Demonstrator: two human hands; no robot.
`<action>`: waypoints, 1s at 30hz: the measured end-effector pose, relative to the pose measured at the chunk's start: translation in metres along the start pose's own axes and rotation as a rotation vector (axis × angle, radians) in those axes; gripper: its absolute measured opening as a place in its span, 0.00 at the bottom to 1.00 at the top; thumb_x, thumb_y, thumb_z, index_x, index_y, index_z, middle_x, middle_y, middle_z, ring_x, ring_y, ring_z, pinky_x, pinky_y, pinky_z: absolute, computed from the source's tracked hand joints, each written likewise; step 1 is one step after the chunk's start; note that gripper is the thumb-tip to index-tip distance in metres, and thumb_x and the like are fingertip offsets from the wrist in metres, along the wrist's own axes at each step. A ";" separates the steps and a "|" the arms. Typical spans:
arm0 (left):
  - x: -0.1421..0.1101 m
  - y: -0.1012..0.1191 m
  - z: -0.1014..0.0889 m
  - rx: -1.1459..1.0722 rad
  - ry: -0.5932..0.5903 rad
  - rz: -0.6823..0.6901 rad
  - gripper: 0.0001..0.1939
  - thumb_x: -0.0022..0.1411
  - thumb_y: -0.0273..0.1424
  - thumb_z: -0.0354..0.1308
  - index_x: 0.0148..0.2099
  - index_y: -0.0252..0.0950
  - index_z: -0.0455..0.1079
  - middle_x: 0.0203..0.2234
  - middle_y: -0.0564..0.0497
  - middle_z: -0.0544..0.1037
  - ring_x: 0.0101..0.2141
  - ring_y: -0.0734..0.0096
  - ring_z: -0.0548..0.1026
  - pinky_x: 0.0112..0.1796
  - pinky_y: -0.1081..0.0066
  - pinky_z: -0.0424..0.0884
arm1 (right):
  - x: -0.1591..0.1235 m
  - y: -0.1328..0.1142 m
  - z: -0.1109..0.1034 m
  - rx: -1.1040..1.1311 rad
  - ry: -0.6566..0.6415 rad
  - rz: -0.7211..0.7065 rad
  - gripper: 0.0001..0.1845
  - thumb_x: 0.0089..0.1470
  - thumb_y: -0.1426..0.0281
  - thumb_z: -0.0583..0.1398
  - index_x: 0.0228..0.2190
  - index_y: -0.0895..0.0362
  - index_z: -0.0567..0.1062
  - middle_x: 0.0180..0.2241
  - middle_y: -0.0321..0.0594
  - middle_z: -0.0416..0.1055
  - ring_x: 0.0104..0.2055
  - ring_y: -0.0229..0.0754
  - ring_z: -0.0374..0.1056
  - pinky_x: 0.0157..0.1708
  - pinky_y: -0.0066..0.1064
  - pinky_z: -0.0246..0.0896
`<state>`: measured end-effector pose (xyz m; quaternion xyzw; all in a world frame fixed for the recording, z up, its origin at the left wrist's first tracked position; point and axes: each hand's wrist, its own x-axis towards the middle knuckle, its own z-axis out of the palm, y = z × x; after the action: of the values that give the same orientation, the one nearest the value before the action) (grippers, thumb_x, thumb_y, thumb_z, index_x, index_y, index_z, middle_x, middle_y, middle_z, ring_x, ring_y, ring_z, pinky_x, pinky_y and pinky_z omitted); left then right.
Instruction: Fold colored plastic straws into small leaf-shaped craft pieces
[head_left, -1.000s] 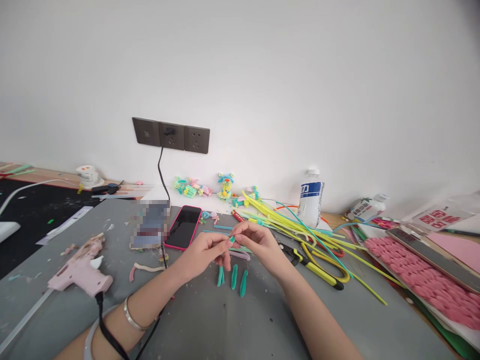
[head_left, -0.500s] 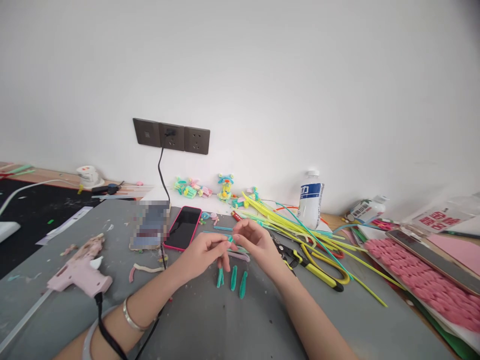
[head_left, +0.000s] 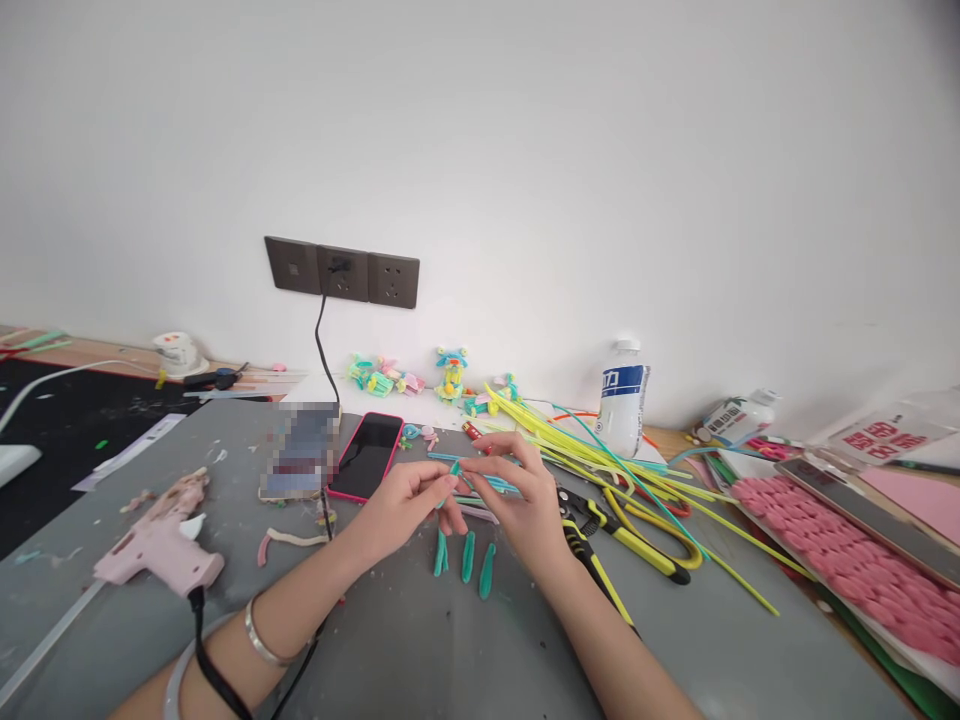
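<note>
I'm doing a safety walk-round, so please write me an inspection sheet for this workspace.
Surface: gray tabletop, marked with specks and small scraps.
Job's things: small teal piece at the fingertips; three folded teal pieces lying nearby.
Clutter: yellow-green stems, black-and-yellow pliers, pink-edged phone, pink glue gun.
Hands: left pinches the small teal piece; right has fingertips beside it, grip unclear.
Cables: black cable plugged in at the wall; black cord from glue gun near left forearm.
Surroundings: white wall, upright bottle against it.
</note>
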<state>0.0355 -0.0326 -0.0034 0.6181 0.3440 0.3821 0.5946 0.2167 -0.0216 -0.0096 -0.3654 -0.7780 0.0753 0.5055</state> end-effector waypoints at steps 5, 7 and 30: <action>0.001 -0.003 -0.001 0.007 0.015 0.013 0.16 0.68 0.41 0.51 0.38 0.32 0.71 0.23 0.48 0.80 0.23 0.72 0.74 0.29 0.73 0.70 | -0.001 0.001 0.001 -0.103 0.014 -0.103 0.09 0.58 0.74 0.63 0.38 0.49 0.78 0.41 0.40 0.72 0.36 0.42 0.67 0.40 0.40 0.56; 0.002 -0.003 -0.001 0.008 0.023 0.013 0.17 0.68 0.41 0.51 0.41 0.32 0.71 0.23 0.48 0.80 0.23 0.72 0.75 0.29 0.73 0.71 | -0.001 0.000 0.001 -0.136 0.020 -0.131 0.09 0.57 0.74 0.63 0.39 0.49 0.78 0.41 0.40 0.73 0.35 0.41 0.67 0.40 0.40 0.54; 0.001 -0.002 -0.001 0.065 0.024 0.064 0.16 0.68 0.41 0.52 0.41 0.32 0.72 0.24 0.48 0.80 0.25 0.71 0.75 0.30 0.73 0.71 | 0.002 -0.006 0.003 0.271 -0.044 0.126 0.08 0.57 0.73 0.62 0.37 0.50 0.81 0.32 0.40 0.76 0.37 0.45 0.71 0.40 0.39 0.64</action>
<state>0.0356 -0.0309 -0.0057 0.6431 0.3436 0.3969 0.5575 0.2103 -0.0238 -0.0067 -0.3401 -0.7471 0.2190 0.5274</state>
